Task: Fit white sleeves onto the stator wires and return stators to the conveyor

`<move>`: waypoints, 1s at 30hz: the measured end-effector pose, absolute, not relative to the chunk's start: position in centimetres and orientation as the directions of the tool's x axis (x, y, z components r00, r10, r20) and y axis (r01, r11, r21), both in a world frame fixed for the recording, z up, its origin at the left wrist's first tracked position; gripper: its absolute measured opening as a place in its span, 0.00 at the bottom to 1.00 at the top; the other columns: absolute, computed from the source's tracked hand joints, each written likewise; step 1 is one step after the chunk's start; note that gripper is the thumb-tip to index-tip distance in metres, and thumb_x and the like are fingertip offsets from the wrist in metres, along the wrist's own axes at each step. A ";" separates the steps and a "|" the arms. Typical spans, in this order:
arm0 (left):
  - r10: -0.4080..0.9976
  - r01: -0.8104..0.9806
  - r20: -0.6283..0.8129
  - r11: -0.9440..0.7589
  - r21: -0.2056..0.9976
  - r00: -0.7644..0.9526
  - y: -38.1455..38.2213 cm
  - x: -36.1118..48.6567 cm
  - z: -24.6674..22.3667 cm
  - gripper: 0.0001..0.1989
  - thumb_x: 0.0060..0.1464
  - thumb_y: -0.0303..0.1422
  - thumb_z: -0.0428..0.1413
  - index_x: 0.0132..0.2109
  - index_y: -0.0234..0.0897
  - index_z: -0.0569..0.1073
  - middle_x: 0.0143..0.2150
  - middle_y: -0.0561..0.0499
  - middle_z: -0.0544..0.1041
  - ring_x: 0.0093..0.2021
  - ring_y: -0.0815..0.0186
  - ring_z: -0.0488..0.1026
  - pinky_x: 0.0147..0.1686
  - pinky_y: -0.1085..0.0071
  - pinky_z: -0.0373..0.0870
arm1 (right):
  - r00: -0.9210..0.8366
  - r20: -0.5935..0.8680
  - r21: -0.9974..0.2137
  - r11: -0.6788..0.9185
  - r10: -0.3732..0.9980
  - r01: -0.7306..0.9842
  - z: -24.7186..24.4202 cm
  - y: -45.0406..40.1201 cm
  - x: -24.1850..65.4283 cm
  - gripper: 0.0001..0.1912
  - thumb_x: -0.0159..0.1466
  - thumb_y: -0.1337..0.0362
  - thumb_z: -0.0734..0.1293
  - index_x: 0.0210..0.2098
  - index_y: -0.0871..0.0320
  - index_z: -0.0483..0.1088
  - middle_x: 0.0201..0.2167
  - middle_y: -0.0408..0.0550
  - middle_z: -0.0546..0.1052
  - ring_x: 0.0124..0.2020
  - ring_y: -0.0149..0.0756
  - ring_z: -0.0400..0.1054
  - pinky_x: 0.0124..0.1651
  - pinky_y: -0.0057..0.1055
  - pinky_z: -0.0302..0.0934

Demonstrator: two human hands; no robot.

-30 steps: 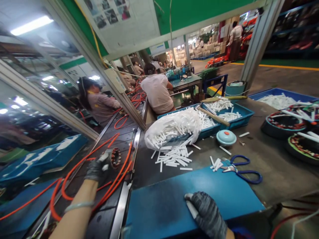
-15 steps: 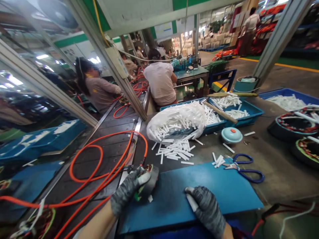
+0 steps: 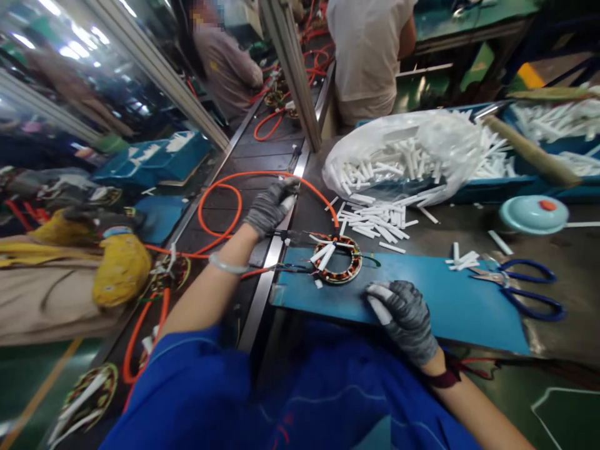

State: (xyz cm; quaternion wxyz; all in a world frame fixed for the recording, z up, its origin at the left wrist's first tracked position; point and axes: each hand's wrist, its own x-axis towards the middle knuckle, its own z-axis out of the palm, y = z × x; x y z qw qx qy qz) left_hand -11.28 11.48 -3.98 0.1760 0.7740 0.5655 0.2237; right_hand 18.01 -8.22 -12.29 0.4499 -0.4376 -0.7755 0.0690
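Note:
A wire-wound stator ring (image 3: 357, 267) lies flat on the blue mat (image 3: 435, 310), with an orange cable (image 3: 216, 240) running to its top and white tubes (image 3: 323, 255) across it. My left hand (image 3: 270, 207), in a grey glove with pale fingertips, is above the conveyor's metal edge beside the cable loop. Its thumb and fingers look apart, with nothing seen in them. My right hand (image 3: 404, 317), gloved alike, hovers at the mat's near edge, right of the stator. Its fingers are curled against the thumb; whatever may be inside is hidden. Blue-handled scissors (image 3: 529, 289) lie to its right.
White tubes spill from a clear plastic bag (image 3: 403, 150) behind the mat. A light-blue lidded bowl (image 3: 533, 214) and a wooden-handled tool (image 3: 532, 150) are at right. A co-worker's yellow glove (image 3: 122, 269) is across the conveyor (image 3: 241, 215), left. A metal post (image 3: 295, 75) stands ahead.
My left hand has let go of the stator and moved up and left toward the cable. The stator now lies flat on the mat. My right hand keeps its curled pose; the view has tilted down.

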 end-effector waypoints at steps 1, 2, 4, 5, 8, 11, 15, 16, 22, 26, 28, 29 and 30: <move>0.911 0.813 0.132 -0.408 0.416 0.390 12.1 -11.1 -4.7 0.24 0.62 0.33 0.55 0.64 0.36 0.71 0.65 0.42 0.74 0.63 0.55 0.71 0.65 0.57 0.68 | -0.281 0.638 -0.468 0.651 0.717 0.597 -11.4 -8.0 17.1 0.16 0.68 0.70 0.67 0.52 0.49 0.76 0.42 0.46 0.83 0.43 0.38 0.77 0.48 0.36 0.70; 0.852 0.798 0.085 -0.515 0.313 0.517 12.5 -10.7 -5.4 0.26 0.61 0.30 0.54 0.66 0.36 0.70 0.69 0.42 0.69 0.67 0.55 0.68 0.67 0.56 0.65 | -0.339 0.625 -0.444 0.678 0.703 0.586 -10.7 -7.7 16.1 0.16 0.69 0.68 0.66 0.55 0.50 0.75 0.43 0.48 0.83 0.45 0.39 0.76 0.49 0.36 0.69; 0.720 0.716 -0.042 -0.680 0.161 0.693 12.7 -9.5 -6.7 0.28 0.60 0.26 0.54 0.67 0.38 0.68 0.75 0.42 0.61 0.73 0.53 0.59 0.71 0.52 0.57 | -0.421 0.534 -0.421 0.663 0.733 0.620 -10.5 -6.9 13.7 0.20 0.70 0.62 0.67 0.61 0.53 0.72 0.49 0.53 0.82 0.50 0.44 0.75 0.53 0.40 0.66; 0.663 0.671 -0.102 -0.733 0.109 0.741 12.5 -9.0 -7.2 0.28 0.60 0.26 0.54 0.67 0.40 0.68 0.76 0.43 0.58 0.75 0.51 0.55 0.73 0.51 0.52 | -0.442 0.461 -0.412 0.627 0.770 0.661 -10.9 -6.5 12.5 0.23 0.70 0.59 0.67 0.64 0.53 0.70 0.53 0.55 0.81 0.52 0.47 0.73 0.55 0.44 0.65; 0.582 0.605 -0.233 -0.796 0.037 0.779 12.1 -8.3 -8.0 0.29 0.59 0.26 0.55 0.67 0.40 0.68 0.77 0.43 0.54 0.77 0.51 0.51 0.74 0.49 0.46 | -0.461 0.261 -0.361 0.529 0.848 0.768 -13.1 -5.5 10.0 0.27 0.70 0.56 0.67 0.67 0.49 0.66 0.57 0.56 0.78 0.51 0.50 0.73 0.58 0.51 0.59; 0.582 0.617 -0.255 -0.783 0.083 0.772 11.9 -9.1 -8.3 0.32 0.57 0.24 0.55 0.68 0.36 0.66 0.76 0.41 0.58 0.75 0.56 0.55 0.73 0.54 0.51 | -0.484 0.215 -0.337 0.529 0.848 0.779 -14.8 -4.9 9.7 0.22 0.73 0.60 0.63 0.66 0.45 0.69 0.50 0.55 0.81 0.46 0.46 0.73 0.57 0.49 0.57; 0.565 0.589 -0.170 -0.790 0.171 0.807 11.6 -10.1 -8.7 0.31 0.59 0.22 0.50 0.69 0.33 0.64 0.74 0.40 0.62 0.73 0.61 0.59 0.71 0.60 0.57 | -0.573 0.244 -0.324 0.623 0.782 0.712 -14.8 -4.7 11.2 0.19 0.73 0.63 0.62 0.60 0.44 0.74 0.47 0.53 0.81 0.45 0.44 0.72 0.58 0.47 0.56; 0.551 0.573 -0.161 -0.799 0.182 0.819 11.5 -10.0 -8.9 0.31 0.59 0.23 0.50 0.70 0.34 0.63 0.74 0.40 0.62 0.73 0.60 0.59 0.71 0.60 0.57 | -0.592 0.252 -0.320 0.643 0.766 0.695 -14.7 -4.5 11.7 0.18 0.73 0.62 0.63 0.59 0.45 0.75 0.47 0.53 0.81 0.45 0.44 0.72 0.58 0.47 0.56; 0.498 0.533 -0.213 -0.831 0.158 0.840 10.8 -8.0 -8.3 0.31 0.57 0.26 0.56 0.67 0.36 0.68 0.70 0.39 0.68 0.70 0.53 0.62 0.72 0.53 0.54 | -0.648 0.309 -0.303 0.718 0.696 0.627 -14.4 -2.7 15.2 0.15 0.69 0.63 0.66 0.53 0.50 0.77 0.44 0.52 0.80 0.46 0.45 0.70 0.59 0.51 0.55; 0.543 0.588 -0.243 -0.787 0.189 0.804 9.6 -7.5 -3.6 0.13 0.57 0.30 0.61 0.50 0.35 0.80 0.51 0.42 0.79 0.54 0.56 0.76 0.65 0.55 0.65 | -0.682 0.412 -0.252 0.795 0.604 0.551 -13.8 -2.5 17.6 0.09 0.69 0.65 0.66 0.45 0.53 0.78 0.42 0.52 0.81 0.45 0.44 0.71 0.56 0.47 0.59; 0.520 0.551 -0.182 -0.774 0.312 0.834 8.0 -7.7 -1.0 0.09 0.58 0.31 0.61 0.46 0.35 0.81 0.45 0.46 0.79 0.47 0.62 0.77 0.54 0.66 0.72 | -0.686 0.448 -0.230 0.816 0.573 0.531 -13.5 -2.7 18.8 0.09 0.69 0.66 0.66 0.44 0.54 0.78 0.45 0.53 0.82 0.48 0.44 0.72 0.59 0.49 0.59; 0.508 0.522 -0.142 -0.772 0.362 0.850 6.9 -7.8 0.0 0.09 0.59 0.32 0.62 0.45 0.36 0.81 0.43 0.48 0.78 0.44 0.64 0.77 0.49 0.71 0.72 | -0.681 0.461 -0.244 0.819 0.570 0.520 -13.4 -2.6 19.5 0.09 0.69 0.67 0.67 0.45 0.54 0.78 0.47 0.53 0.82 0.50 0.45 0.73 0.61 0.50 0.58; 0.503 0.502 -0.107 -0.774 0.387 0.858 5.8 -8.0 0.7 0.09 0.59 0.34 0.62 0.45 0.37 0.81 0.41 0.49 0.78 0.42 0.66 0.77 0.46 0.73 0.72 | -0.674 0.468 -0.283 0.820 0.571 0.498 -13.4 -2.5 20.1 0.09 0.68 0.68 0.66 0.45 0.54 0.78 0.49 0.53 0.82 0.52 0.45 0.73 0.63 0.51 0.57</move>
